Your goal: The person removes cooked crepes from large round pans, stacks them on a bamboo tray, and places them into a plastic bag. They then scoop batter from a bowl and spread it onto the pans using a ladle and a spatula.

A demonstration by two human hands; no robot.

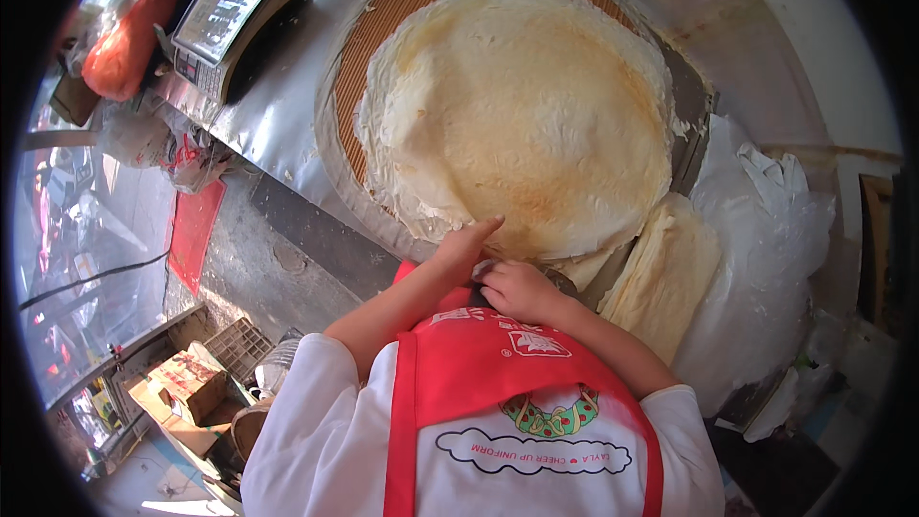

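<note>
A large round stack of thin, pale flatbread sheets (pixel 546 108), browned in patches, lies on a round slatted mat (pixel 352 97) on the counter. At the stack's near edge is my left hand (pixel 467 248), its thumb pointing over the rim of the sheets; its other fingers are hidden below. Just right of it, close against the red apron (pixel 502 366), my right hand (pixel 520 289) has bent fingers beside a small, shiny, translucent thing that I cannot identify. Whether either hand grips anything is not clear. A folded flatbread (pixel 664 269) lies to the right.
A digital scale (pixel 226 18) stands at the counter's upper left, near an orange plastic bag (pixel 122 50). Clear plastic bags (pixel 764 280) lie at the right. Low on the left are a cardboard box (pixel 190 380) and a plastic crate (pixel 239 348).
</note>
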